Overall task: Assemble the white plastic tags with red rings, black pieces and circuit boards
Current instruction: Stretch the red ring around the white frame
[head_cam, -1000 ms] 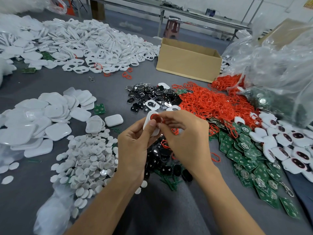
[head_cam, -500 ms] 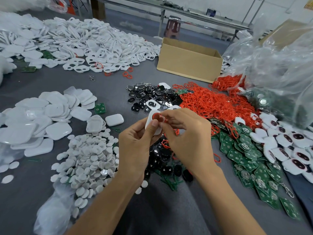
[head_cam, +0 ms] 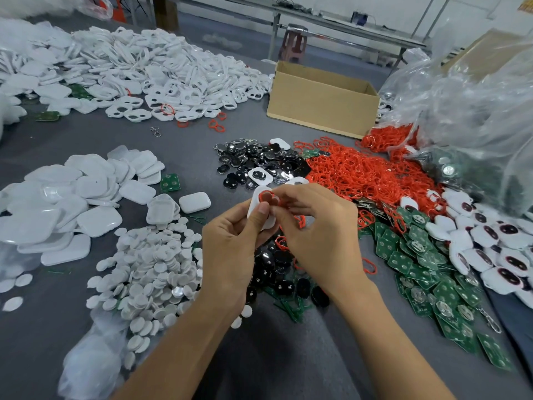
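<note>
At frame centre, my left hand (head_cam: pixel 230 241) grips a white tag (head_cam: pixel 257 207), thumb across it. My right hand (head_cam: pixel 320 229) pinches a red ring (head_cam: pixel 266 195) against the tag's top, fingers curled.

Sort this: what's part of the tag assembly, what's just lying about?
In the job: left hand holding white tag; right hand pinching red ring on it; red ring pile; black pieces; circuit boards.
Lying about: cardboard box; clear plastic bags; metal clasp; stool.
</note>
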`<state>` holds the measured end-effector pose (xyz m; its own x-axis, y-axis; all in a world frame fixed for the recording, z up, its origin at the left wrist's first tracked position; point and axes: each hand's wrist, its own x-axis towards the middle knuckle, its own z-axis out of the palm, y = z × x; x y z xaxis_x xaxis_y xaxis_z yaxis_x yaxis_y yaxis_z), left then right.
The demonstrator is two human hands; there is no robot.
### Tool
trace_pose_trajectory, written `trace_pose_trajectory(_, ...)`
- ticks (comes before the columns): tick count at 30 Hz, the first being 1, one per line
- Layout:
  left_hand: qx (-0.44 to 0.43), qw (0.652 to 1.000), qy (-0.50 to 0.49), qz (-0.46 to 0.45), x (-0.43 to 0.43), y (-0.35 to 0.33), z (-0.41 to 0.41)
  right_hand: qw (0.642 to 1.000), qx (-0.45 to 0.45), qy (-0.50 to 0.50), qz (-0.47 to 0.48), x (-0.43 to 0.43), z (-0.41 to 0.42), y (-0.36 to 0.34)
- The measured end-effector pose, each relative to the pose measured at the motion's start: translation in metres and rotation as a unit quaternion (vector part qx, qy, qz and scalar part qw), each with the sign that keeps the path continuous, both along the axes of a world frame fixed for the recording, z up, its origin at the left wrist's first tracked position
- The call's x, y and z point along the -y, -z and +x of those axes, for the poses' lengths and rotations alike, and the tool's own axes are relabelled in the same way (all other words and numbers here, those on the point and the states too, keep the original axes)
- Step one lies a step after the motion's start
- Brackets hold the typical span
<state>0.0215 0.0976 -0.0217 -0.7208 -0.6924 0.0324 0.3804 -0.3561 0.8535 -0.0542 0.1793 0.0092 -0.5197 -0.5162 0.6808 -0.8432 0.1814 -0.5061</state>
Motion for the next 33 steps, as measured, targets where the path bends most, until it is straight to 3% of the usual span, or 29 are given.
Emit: trace_pose_trajectory(33, 0.003, 0.997, -0.029, -0.067, -0.0002, 0.0029, 0.0018, 1.000, -0.003, 0.000, -0.014, 0.0011, -0.0004, 0.0019)
